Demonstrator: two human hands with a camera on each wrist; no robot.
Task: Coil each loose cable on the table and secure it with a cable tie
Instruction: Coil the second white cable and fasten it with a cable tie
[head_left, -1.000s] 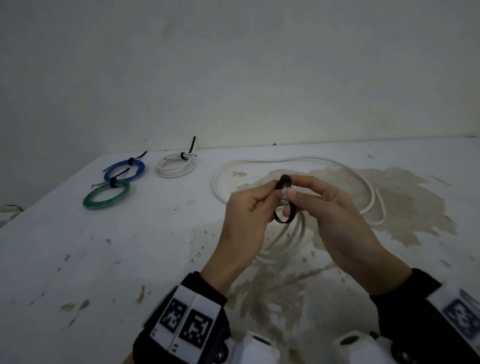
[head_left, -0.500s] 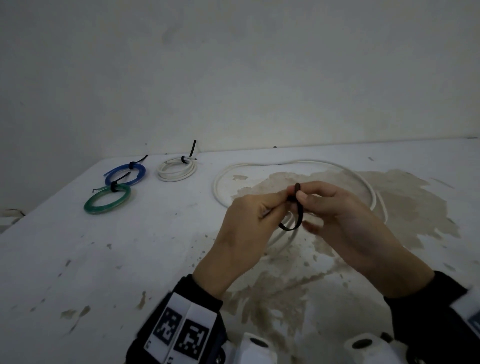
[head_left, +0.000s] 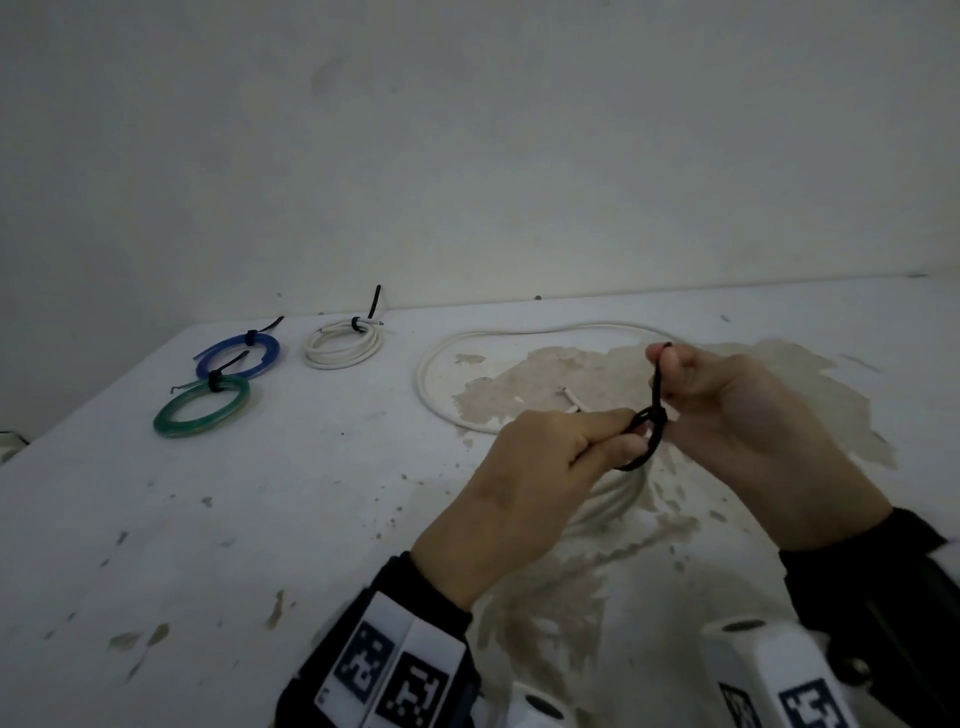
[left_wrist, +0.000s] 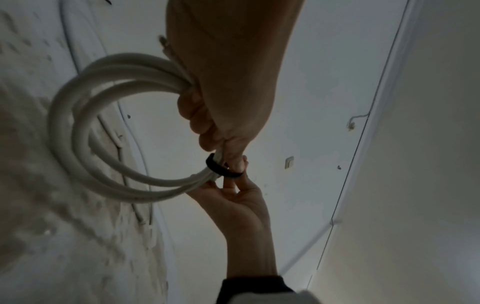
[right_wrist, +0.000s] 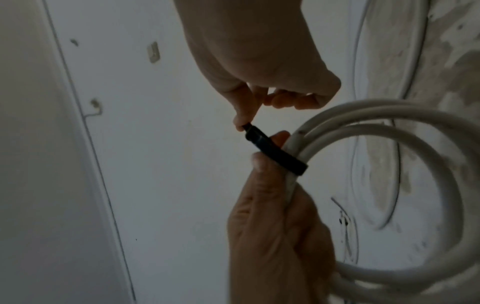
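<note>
My left hand (head_left: 631, 426) grips a small coil of white cable (head_left: 608, 499) above the table; the coil shows better in the left wrist view (left_wrist: 109, 67) and the right wrist view (right_wrist: 389, 107). A black cable tie (head_left: 655, 400) is looped round the bunched strands (right_wrist: 280, 156) beside my left thumb. The tie's tail stands up and is pinched by my right hand (head_left: 661, 356) between thumb and fingertip (right_wrist: 244, 123). The loop is still slack around the strands (left_wrist: 223, 169).
A long white cable (head_left: 431, 395) lies in a wide loose loop on the stained white table (head_left: 208, 519) behind my hands. At the back left lie three tied coils: blue (head_left: 270, 348), green (head_left: 176, 421) and white (head_left: 332, 358). A wall runs along the table's far edge.
My right hand has drawn the tie's tail up and to the right, so the black loop is smaller. Both hands have shifted right, the left one still holding the coil.
</note>
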